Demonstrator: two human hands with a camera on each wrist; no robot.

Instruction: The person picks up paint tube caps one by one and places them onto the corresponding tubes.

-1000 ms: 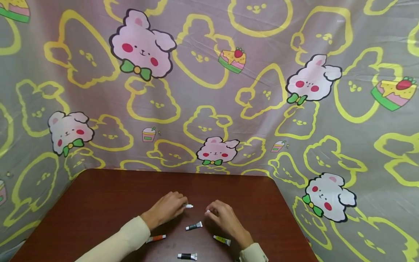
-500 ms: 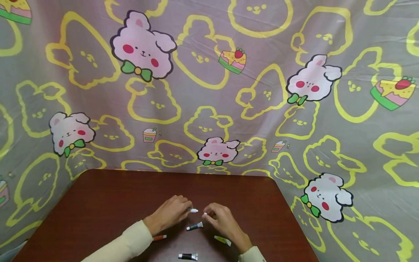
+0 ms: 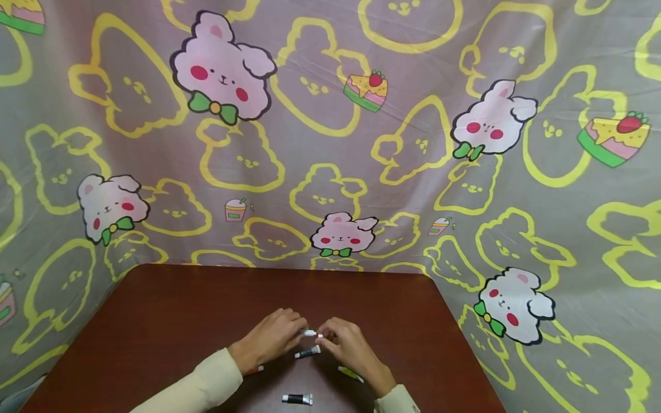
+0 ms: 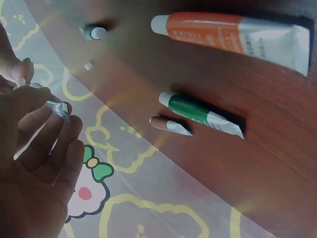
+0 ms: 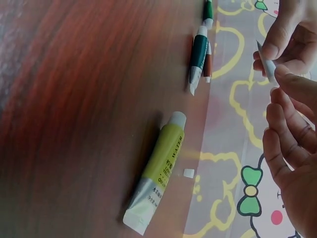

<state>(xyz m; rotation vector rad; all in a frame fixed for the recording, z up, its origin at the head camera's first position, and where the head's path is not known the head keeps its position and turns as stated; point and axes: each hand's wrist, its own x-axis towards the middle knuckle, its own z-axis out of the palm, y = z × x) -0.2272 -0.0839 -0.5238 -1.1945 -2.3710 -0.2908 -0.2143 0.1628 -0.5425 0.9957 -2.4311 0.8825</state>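
Observation:
Just above the table, my left hand (image 3: 273, 338) pinches a small silver-white paint tube (image 3: 309, 332), its nozzle end facing right. My right hand (image 3: 353, 353) pinches a small white cap (image 3: 320, 336) between thumb and finger, right at the tube's nozzle. In the left wrist view, the flat crimped end of the paint tube (image 4: 58, 106) sticks out between the left fingers. The right wrist view shows the tube (image 5: 267, 64) between both hands, the right thumb hiding its tip. A dark teal tube (image 3: 308, 351) lies just below the hands.
A yellow-green tube (image 3: 351, 374) lies under the right forearm, a black tube (image 3: 297, 399) nearer the front. The left wrist view shows orange (image 4: 208, 34), green (image 4: 190, 111) and brown (image 4: 168, 125) tubes, plus a loose white piece (image 4: 89, 65). A patterned curtain (image 3: 330, 143) hangs behind the table.
My left hand has moved right and slightly nearer with the paint tube, while my right hand has shifted slightly left. The gap between nozzle and cap has closed.

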